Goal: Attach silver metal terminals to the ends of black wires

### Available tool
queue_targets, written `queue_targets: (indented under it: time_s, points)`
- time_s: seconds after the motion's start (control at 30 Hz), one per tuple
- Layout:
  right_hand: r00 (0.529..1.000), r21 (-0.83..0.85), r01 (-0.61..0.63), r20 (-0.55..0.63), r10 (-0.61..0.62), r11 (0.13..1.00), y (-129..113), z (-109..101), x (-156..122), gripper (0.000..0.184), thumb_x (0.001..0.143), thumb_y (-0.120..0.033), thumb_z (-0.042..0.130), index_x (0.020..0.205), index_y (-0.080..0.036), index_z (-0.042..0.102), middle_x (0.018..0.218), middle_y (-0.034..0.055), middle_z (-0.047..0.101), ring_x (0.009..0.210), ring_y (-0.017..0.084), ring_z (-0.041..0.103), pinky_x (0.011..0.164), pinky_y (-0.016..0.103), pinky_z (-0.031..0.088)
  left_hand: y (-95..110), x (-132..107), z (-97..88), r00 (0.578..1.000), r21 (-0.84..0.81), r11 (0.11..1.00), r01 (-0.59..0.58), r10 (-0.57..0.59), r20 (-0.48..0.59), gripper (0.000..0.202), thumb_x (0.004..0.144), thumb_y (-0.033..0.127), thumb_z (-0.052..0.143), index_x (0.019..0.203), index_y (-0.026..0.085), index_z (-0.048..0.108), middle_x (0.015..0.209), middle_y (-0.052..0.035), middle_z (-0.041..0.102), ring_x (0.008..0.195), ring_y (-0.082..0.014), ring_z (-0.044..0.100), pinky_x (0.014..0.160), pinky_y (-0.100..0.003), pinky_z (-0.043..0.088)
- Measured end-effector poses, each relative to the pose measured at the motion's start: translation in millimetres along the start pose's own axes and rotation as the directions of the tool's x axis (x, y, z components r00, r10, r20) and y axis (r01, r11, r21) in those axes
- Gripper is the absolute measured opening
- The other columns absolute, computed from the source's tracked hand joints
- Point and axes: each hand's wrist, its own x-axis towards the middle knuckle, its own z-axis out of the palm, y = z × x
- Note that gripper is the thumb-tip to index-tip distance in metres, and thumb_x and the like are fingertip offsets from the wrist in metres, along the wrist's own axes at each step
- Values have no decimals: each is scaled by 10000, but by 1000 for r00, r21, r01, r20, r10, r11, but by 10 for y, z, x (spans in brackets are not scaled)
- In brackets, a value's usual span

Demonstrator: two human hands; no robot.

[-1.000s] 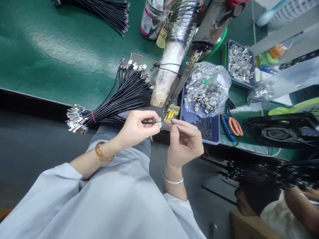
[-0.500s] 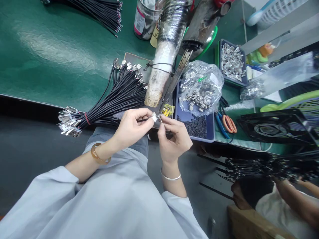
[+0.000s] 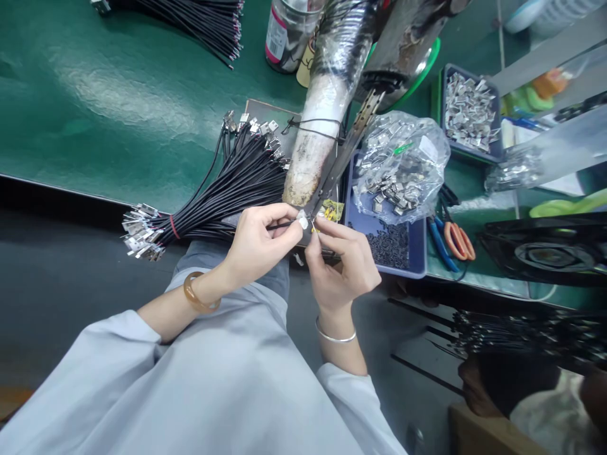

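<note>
My left hand (image 3: 260, 243) pinches the end of a thin black cable (image 3: 279, 225) that carries a small silver metal clip (image 3: 302, 220) at its tip. My right hand (image 3: 342, 262) is closed in a pinch right beside that clip, fingertips touching it; what it grips is too small to name. Both hands meet at the near table edge, just below the tip of a tape-wrapped soldering tool (image 3: 318, 136). A tied bundle of black cables with silver clips (image 3: 213, 189) lies fanned out to the left of my hands.
A blue tray (image 3: 413, 253) holds small black parts and a clear bag of metal clips (image 3: 401, 167). Another tray of clips (image 3: 469, 114), orange-handled scissors (image 3: 453, 237), a jar (image 3: 287, 31), a black fan (image 3: 545, 253) and a second cable bundle (image 3: 199, 19) lie around. Another person (image 3: 535, 392) sits at lower right.
My hands have drawn together: the right hand's fingertips moved left onto the clip at the cable end. The view shifted slightly.
</note>
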Motion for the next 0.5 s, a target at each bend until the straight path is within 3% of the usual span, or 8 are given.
queue_targets:
  time_s: [0.4,0.5]
  points:
    - [1000,-35,23,20,-22,999,16,-27,-55,149,872,-117,689,886,-248,622,942,28,807,819,165,784,728,272,639,-36,-7,-7,999,33,999,21,-23,46,172,791,229,597,707,127,706,590,10,569,560,-84,498,520,-172,409]
    - [999,-35,-30,-18,30,999,-1,-45,-21,164,858,-101,714,913,-244,658,948,18,806,842,167,785,722,265,637,-43,-21,-10,998,44,999,18,-21,67,176,794,223,597,718,131,727,602,4,601,566,-92,522,518,-173,417]
